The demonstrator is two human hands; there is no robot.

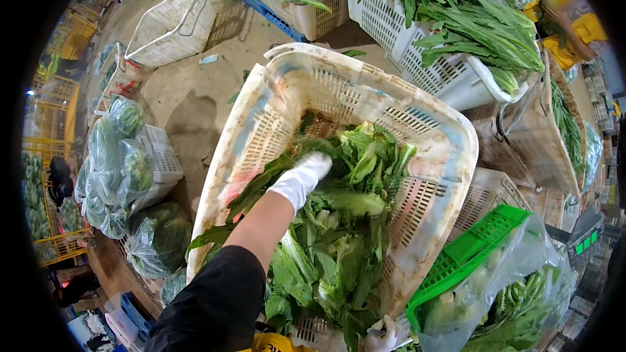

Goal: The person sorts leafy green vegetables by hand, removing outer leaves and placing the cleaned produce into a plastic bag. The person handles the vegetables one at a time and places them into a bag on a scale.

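Note:
My left hand (309,174), in a white glove, reaches into a large dirty white plastic basket (425,107). The hand is blurred by motion and lies over long leafy greens (337,264), so its grip on them cannot be made out. Close by it, a leaf (354,201) is blurred as well. Cut leafy heads (371,154) lie toward the far end of the basket, and brown dirt shows on its bottom. At the basket's near right corner my right hand (385,335), also gloved, is curled on the rim, partly cut off by the frame.
White crates of leafy stems (489,39) stand at upper right, near a person in yellow (570,39). A green crate (469,254) and a clear bag of greens (523,303) sit at right. Bagged vegetables (117,166) are at left. An upright white basket (168,24) stands beyond.

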